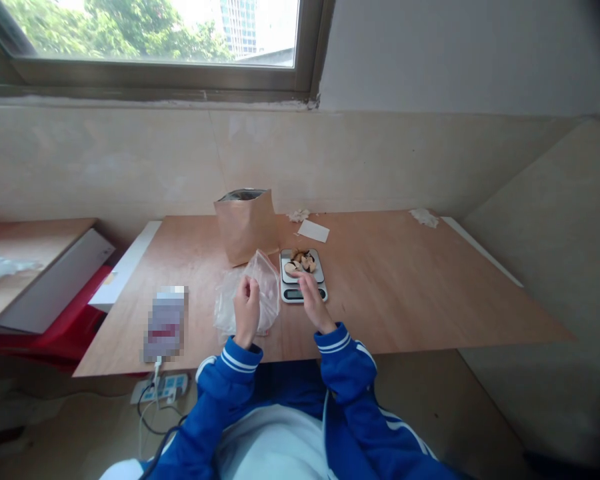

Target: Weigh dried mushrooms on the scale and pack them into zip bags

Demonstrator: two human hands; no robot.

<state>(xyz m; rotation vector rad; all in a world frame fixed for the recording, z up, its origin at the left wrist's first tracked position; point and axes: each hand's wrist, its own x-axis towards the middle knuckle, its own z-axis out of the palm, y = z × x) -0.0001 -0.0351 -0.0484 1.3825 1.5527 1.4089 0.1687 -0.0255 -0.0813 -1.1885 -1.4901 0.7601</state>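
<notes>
My left hand (247,310) is closed over the near side of a clear plastic bag (267,283), which looks gripped in its fingers. The bag lies crumpled on the table, with one corner standing up. My right hand (314,301) reaches over the front of a small kitchen scale (286,275), its fingers stretched out towards a pile of dried mushroom slices (309,263) on the weighing plate. The fingertips are close to the nearest slice; whether they touch it I cannot tell. Part of the scale's display (294,294) is covered by this hand.
Behind the plastic bag stands an open brown paper pouch (247,227). A white card (313,231) and crumpled tissue (299,215) lie near the wall. A blurred-out phone (165,327) with a charging cable rests at the left; a power strip (173,387) is below the table edge.
</notes>
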